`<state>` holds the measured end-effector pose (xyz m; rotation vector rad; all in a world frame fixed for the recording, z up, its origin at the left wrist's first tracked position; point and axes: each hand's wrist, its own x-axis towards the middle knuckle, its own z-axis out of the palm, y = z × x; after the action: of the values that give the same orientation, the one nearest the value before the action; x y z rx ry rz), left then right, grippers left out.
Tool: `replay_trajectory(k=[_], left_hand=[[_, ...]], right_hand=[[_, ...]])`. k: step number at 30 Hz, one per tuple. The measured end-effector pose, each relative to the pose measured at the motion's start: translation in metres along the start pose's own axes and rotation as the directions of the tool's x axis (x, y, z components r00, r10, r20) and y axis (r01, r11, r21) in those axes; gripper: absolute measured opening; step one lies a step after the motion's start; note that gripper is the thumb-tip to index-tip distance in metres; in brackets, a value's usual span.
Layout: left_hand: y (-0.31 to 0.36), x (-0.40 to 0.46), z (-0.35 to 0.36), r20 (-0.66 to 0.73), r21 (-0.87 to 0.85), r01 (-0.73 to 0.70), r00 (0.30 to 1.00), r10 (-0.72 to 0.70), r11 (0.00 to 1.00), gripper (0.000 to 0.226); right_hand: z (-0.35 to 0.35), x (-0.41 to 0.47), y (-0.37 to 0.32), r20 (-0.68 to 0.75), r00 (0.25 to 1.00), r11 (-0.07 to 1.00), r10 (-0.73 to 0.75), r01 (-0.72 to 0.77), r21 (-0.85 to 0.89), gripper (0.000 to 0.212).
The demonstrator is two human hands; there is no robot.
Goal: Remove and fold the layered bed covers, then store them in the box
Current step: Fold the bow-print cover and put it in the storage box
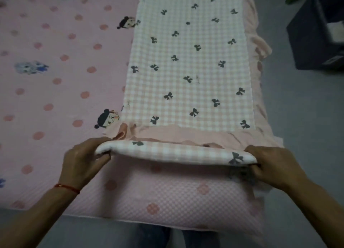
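Pink-and-white gingham bow-print cover (pixel 188 61) runs lengthwise away from both hands, left hand (pixel 83 161) and right hand (pixel 270 166) each gripping its rolled near-edge corners.

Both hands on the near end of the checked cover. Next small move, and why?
Probably carry that gripped end forward over the strip. The left hand and right hand each grip a corner of the checked cover, its near edge already turned over, while the rest lies flat along the bed, unfolded. The dark box comes later.
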<state>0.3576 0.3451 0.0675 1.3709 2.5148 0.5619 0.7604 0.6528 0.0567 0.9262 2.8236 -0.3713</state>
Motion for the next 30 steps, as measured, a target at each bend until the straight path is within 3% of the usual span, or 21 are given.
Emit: replay_trajectory(k=[2,4,10,13,17,19,22,24,30], left_hand=[[0.009,0.033,-0.019,-0.092,-0.113,0.039,0.995,-0.050,0.993,0.036],[0.012,0.073,-0.028,-0.159,-0.220,0.087,0.979,-0.124,0.972,0.036],[0.009,0.201,-0.002,-0.143,-0.505,0.295,0.898,-0.415,0.811,0.058],[-0.006,0.258,0.046,-0.178,-0.526,0.377,0.828,-0.532,0.763,0.057],[-0.035,0.305,0.118,-0.110,-0.342,0.547,0.784,-0.611,0.764,0.051],[-0.043,0.316,0.151,-0.123,-0.148,0.599,0.779,-0.615,0.787,0.049],[-0.045,0.318,0.189,-0.280,0.023,0.550,0.805,-0.523,0.835,0.043],[-0.047,0.316,0.200,-0.372,0.044,0.558,0.779,-0.505,0.829,0.038],[-0.050,0.320,0.211,-0.374,-0.002,0.567,0.763,-0.527,0.823,0.039]], right_hand=[[-0.030,0.026,0.010,-0.065,0.998,0.999,0.022,-0.023,-0.029,0.009],[-0.053,0.059,0.023,-0.075,0.994,0.995,0.075,-0.079,-0.059,0.016],[-0.068,0.177,0.068,-0.106,0.981,0.980,0.164,-0.174,-0.098,0.022],[-0.034,0.236,0.094,-0.126,0.974,0.953,0.189,-0.213,-0.216,0.025],[0.033,0.262,0.105,-0.263,0.921,0.873,0.286,-0.364,-0.324,0.027],[0.068,0.264,0.110,-0.268,0.870,0.861,0.413,-0.469,-0.195,0.043],[0.107,0.277,0.115,-0.182,0.809,0.829,0.559,-0.550,0.098,0.059],[0.117,0.281,0.116,-0.165,0.824,0.840,0.541,-0.520,0.155,0.064],[0.125,0.291,0.117,-0.140,0.801,0.811,0.582,-0.559,0.173,0.066]])
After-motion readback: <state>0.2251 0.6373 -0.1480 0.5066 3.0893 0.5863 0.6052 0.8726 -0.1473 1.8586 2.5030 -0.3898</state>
